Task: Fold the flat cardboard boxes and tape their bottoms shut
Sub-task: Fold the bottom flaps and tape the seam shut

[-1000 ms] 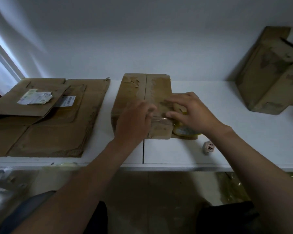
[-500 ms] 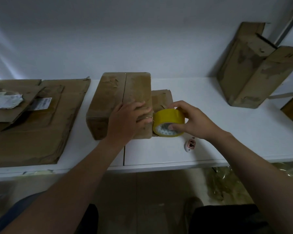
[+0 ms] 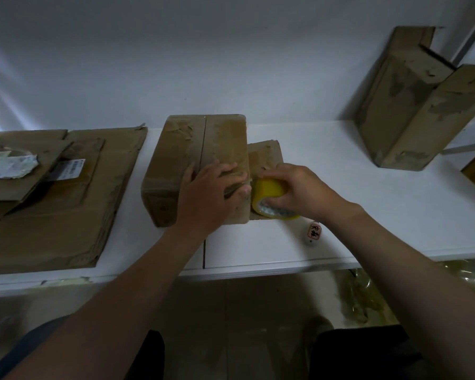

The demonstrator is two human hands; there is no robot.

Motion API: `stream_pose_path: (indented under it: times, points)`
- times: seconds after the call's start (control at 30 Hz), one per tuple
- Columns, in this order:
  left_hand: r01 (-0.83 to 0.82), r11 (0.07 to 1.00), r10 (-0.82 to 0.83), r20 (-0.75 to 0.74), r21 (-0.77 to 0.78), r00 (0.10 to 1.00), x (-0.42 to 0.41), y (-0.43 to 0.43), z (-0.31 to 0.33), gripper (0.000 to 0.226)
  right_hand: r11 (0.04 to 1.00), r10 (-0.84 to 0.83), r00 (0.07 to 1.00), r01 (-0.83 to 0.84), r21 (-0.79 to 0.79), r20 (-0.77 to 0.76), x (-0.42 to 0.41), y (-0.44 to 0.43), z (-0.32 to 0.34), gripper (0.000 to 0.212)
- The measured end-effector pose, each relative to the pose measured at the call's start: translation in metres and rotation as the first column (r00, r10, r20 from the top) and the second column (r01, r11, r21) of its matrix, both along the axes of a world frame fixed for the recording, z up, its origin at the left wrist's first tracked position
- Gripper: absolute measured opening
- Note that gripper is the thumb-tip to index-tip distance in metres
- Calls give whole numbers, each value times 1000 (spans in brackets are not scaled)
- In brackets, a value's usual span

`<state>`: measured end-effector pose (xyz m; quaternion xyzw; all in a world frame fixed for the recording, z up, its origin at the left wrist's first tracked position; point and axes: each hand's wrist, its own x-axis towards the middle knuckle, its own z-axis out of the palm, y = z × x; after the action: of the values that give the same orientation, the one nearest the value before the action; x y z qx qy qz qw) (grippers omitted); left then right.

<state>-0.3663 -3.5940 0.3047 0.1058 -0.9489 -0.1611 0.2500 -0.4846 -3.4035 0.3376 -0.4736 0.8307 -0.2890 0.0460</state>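
Note:
A folded brown cardboard box lies bottom-up on the white table, its two flaps meeting in a centre seam. My left hand presses flat on the near right part of that bottom, fingers spread. My right hand grips a roll of yellow tape right at the box's near right edge, fingers curled over the top of the roll. A loose side flap of the box sticks out to the right behind the roll.
A stack of flat cardboard boxes with white labels lies on the left. An assembled box leans against the wall at the back right. A small white cutter with red marks lies near the table's front edge.
My right hand has lowered the tape roll against the box's right edge and now covers its top. My left hand has flattened on the box bottom. The view has shifted right.

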Motion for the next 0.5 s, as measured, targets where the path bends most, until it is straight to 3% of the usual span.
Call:
stream_pose_path:
  times: [0.23,0.5]
  points:
    - [-127,989,129,-26,71,991,-7,14,2,39,996,52,997,-48,75,-50,-7,-12,-4,53]
    - [30,1000,-30,-27,8,999,-4,-25,2,38,993,113,974,-101,-68,197,2,-8,-11,65]
